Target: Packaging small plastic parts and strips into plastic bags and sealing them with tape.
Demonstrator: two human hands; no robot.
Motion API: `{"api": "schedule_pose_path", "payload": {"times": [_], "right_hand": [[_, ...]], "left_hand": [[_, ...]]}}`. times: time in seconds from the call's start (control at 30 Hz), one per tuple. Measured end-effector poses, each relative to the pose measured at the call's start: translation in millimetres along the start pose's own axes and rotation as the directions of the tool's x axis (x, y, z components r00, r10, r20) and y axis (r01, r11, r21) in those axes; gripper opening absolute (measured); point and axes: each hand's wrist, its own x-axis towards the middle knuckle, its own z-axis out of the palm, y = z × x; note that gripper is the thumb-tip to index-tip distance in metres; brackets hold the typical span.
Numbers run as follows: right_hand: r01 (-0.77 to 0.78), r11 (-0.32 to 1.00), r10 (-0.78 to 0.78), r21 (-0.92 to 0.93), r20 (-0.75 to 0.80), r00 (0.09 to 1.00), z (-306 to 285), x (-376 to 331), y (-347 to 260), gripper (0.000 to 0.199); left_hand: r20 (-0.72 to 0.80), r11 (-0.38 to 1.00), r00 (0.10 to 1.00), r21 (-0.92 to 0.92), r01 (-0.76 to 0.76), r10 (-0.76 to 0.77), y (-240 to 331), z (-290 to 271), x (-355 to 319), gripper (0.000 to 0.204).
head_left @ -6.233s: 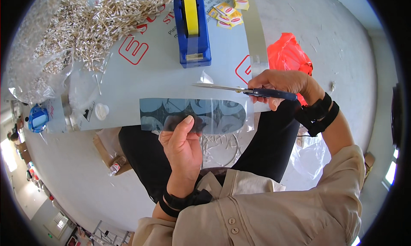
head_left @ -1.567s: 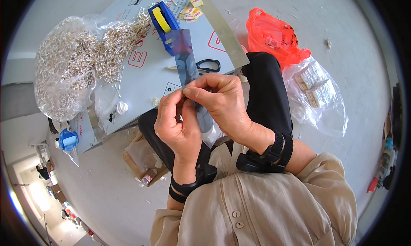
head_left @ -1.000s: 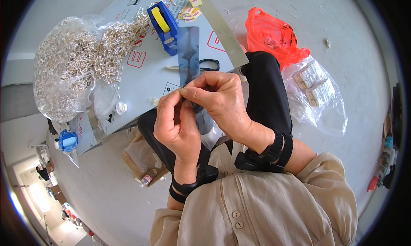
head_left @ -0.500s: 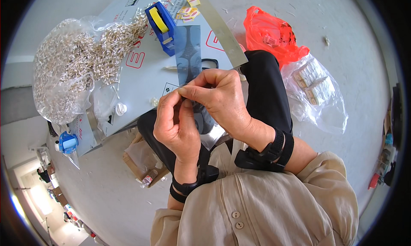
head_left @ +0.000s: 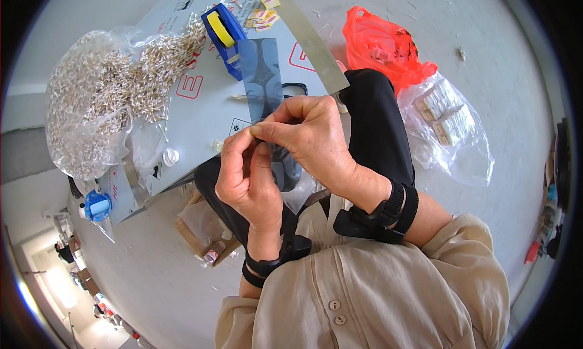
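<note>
Landmark: I place everything against the grey board lying across my lap.
Left hand: just on the near side of the board's near edge, fingers curled shut, thumb and forefinger pinched on the lower end of the blue strip.
Right hand: touching the left one, above the same near edge; its fingertips are closed on the same spot of the strip.
Blue strip: a see-through bluish strip with dark shapes on it, rising from my fingertips and standing over the middle of the board; its lower part hangs down behind my hands.
Wristbands: a black band on each wrist, on the near side of the board.
Scissors: black handles lying on the board, partly hidden behind the strip and my right hand.
White cap: small and round, on the board near its left near corner.
Blue tape dispenser: on the far part of the board, with a yellow roll in it.
Bag of small pale pieces: a clear bag spilling over the board's left side.
Red bag: on the floor right of the board.
Clear bag: holds small boxes, right of the board, nearer than the red one.
</note>
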Motion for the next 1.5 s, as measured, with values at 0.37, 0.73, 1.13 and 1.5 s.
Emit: {"api": "schedule_pose_path", "payload": {"times": [0.37,0.73,1.13,1.5], "right_hand": [[0.008,0.996,-0.007,-0.089,0.008,1.0,-2.2,0.2,-1.9,0.017],[-0.007,0.995,0.007,-0.098,0.008,1.0,-4.0,3.0,0.2,0.02],[-0.009,0.985,0.002,-0.173,-0.04,0.999,-9.8,4.9,-2.0,0.036],[-0.269,0.807,0.202,0.525,0.183,0.962,-21.3,8.5,24.4,0.02]], "left_hand": [[0.0,0.996,1.0,-0.083,0.02,-0.02,-1.2,1.9,0.8,0.019],[0.006,0.993,1.0,-0.118,0.022,-0.022,-0.9,3.6,1.5,0.019],[-0.029,0.967,0.998,-0.249,0.051,-0.06,-1.0,1.3,2.9,0.019],[-0.011,0.908,0.988,-0.394,0.139,-0.156,2.1,-3.5,7.2,0.024]]}}
